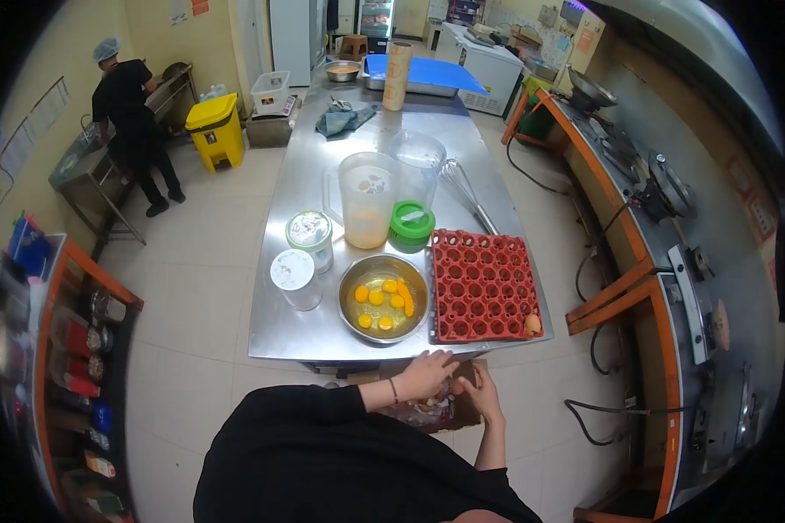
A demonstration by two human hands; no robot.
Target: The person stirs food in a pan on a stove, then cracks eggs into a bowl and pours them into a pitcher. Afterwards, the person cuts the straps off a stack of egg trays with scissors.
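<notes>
Over a cardboard box of eggshells below the table edge, my left hand has its fingers partly spread. Close beside it on the right, my right hand has its fingers bent by a brownish piece that looks like eggshell; its grip is unclear. A steel bowl on the table holds several yolks in clear egg white. Right of the bowl is a red egg tray with one egg at its near right corner.
Behind the bowl stand a cloudy pitcher, a clear jug, a green-lidded jar and two white-lidded containers. A whisk lies behind the tray. Stoves line the right side. A person stands at the far-left sink.
</notes>
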